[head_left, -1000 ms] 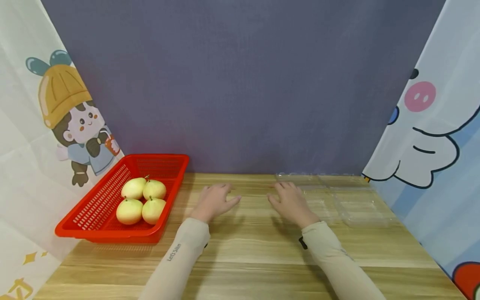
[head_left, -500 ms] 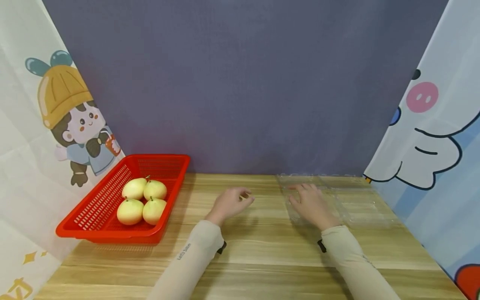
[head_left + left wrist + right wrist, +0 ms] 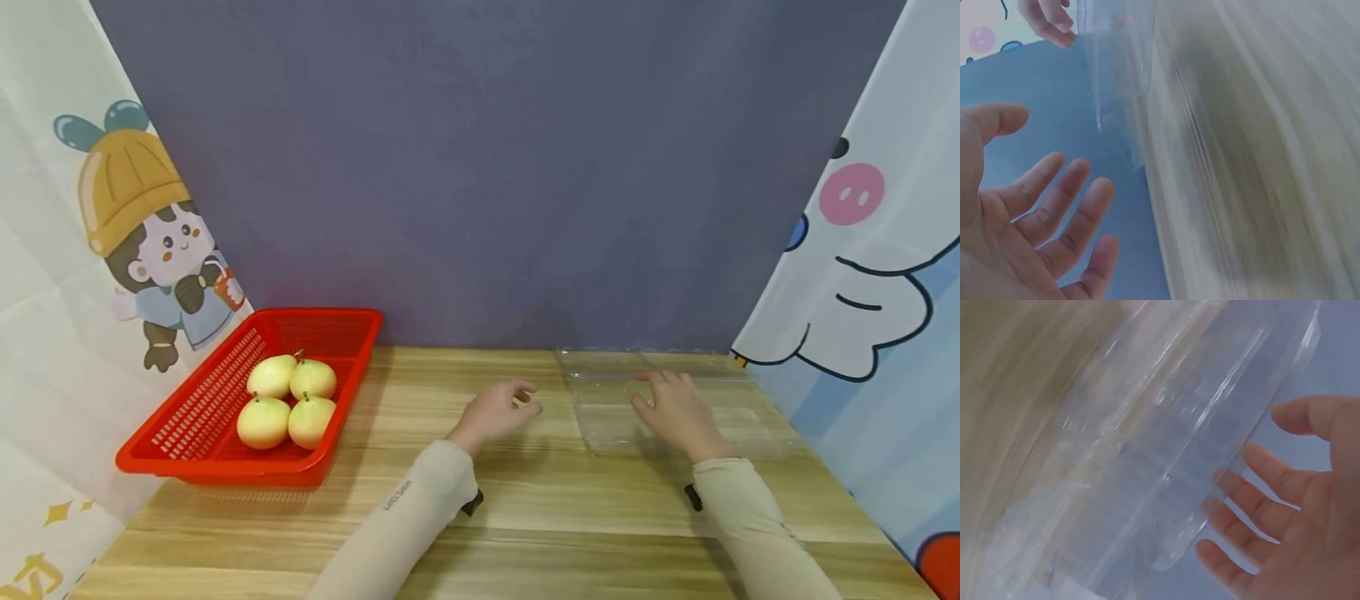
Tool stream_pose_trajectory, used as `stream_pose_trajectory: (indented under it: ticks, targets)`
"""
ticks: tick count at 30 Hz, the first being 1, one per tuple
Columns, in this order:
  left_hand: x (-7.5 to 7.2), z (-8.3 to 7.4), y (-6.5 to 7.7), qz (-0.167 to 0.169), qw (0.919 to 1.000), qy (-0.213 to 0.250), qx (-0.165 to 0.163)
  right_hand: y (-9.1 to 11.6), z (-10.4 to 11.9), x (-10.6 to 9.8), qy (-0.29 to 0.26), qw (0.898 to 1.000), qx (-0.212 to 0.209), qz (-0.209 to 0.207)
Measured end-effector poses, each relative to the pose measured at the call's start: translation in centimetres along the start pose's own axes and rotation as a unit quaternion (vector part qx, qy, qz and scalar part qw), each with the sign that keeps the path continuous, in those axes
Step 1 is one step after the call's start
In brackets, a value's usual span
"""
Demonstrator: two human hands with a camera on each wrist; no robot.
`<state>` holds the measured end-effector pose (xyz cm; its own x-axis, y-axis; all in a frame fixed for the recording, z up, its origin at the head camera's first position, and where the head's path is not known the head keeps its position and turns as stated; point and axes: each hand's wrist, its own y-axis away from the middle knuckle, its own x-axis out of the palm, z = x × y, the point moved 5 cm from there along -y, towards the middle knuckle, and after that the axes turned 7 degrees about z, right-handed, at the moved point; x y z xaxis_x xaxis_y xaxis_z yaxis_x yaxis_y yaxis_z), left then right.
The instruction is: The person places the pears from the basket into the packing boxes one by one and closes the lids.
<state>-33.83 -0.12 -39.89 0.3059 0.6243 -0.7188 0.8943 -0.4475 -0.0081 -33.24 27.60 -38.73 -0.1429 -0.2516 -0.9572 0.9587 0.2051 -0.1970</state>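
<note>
A clear plastic container (image 3: pixel 606 417) with two shallow halves side by side lies at the back right of the wooden table. My right hand (image 3: pixel 681 415) hovers over its middle, fingers loosely bent and holding nothing. In the right wrist view, the fingertips (image 3: pixel 1213 508) overlap the container's clear edge. My left hand (image 3: pixel 497 414) hangs above the table to the left of the container, thumb and fingers apart. The left wrist view shows its empty palm (image 3: pixel 997 250), with part of the container beyond.
A red plastic basket (image 3: pixel 213 468) stands at the back left with several pale yellow pears (image 3: pixel 262 422) inside. A grey-blue backdrop (image 3: pixel 480 175) rises behind the table (image 3: pixel 540 542). Printed cloths hang on both sides.
Both hands have moved to the right. The right hand went from the container's left edge to over its middle, and the left hand came closer to the container. Basket and pears stay put.
</note>
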Motion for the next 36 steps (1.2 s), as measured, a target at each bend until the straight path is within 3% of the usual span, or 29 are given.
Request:
stream_pose_trajectory:
  ticks: [9, 20, 36]
  targets:
    - [2.5, -1.1, -0.6, 0.064, 0.9957, 0.066, -0.013, -0.2, -2.0, 0.4, 0.005, 0.997, 0.037, 0.068]
    - [4.9, -2.1, -1.5, 0.101, 0.9921, 0.073, -0.019, -0.4, -3.0, 1.2, 0.008, 0.994, 0.049, 0.101]
    - [6.3, -3.0, -2.2, 0.079, 0.9937, 0.074, -0.031, -0.6, -2.9, 1.4, 0.014, 0.993, 0.051, 0.106]
